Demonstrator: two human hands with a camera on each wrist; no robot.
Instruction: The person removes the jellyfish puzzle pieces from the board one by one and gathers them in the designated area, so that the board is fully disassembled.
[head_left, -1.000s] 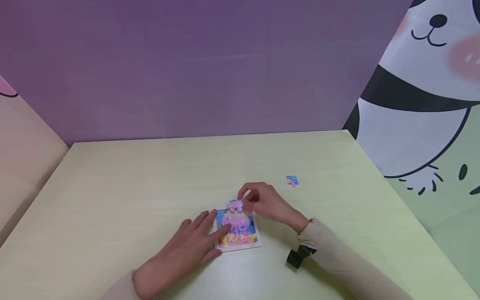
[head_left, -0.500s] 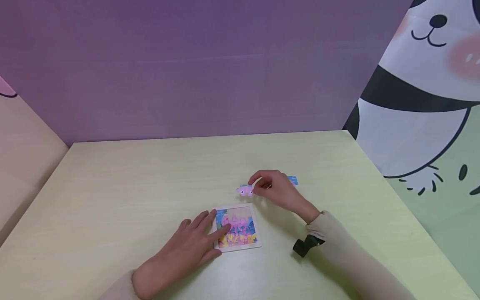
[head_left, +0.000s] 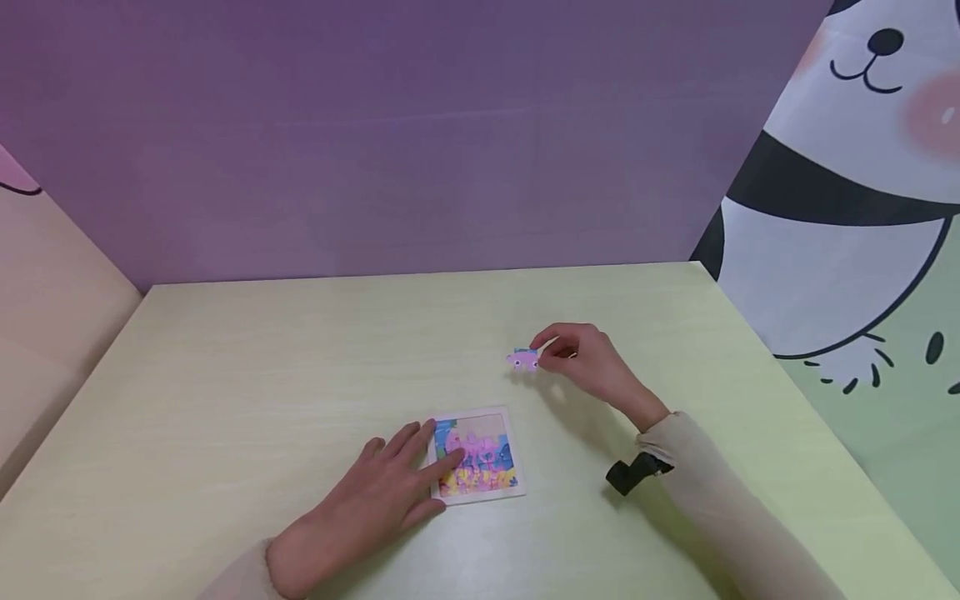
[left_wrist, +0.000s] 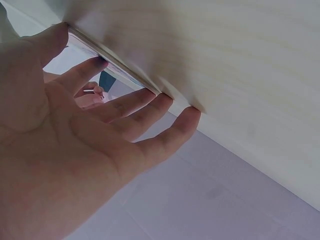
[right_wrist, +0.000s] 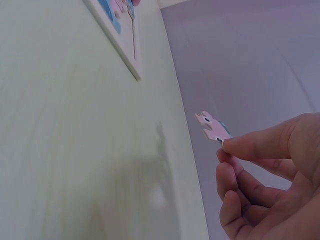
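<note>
My right hand [head_left: 588,362] pinches a pink jigsaw puzzle piece [head_left: 523,359] with two printed eyes and a blue edge, between thumb and fingertips. In the right wrist view the puzzle piece [right_wrist: 214,129] is up off the table. Below and to its left lies a small puzzle in a pale square frame [head_left: 517,454], with pink, blue and yellow pieces [head_left: 480,462] in its lower part and a bare strip along its top. My left hand [head_left: 375,496] rests spread at the frame's left side, its index finger reaching over the pieces.
The pale wooden table [head_left: 300,358] runs back to a purple wall [head_left: 420,150]. A panda mural [head_left: 840,275] covers the right wall. A black camera mount [head_left: 637,472] hangs below my right wrist.
My right hand has carried the pink puzzle piece from the frame's top edge up and to the right. The blue-and-pink piece seen there earlier is now hidden behind it. My left hand stays put.
</note>
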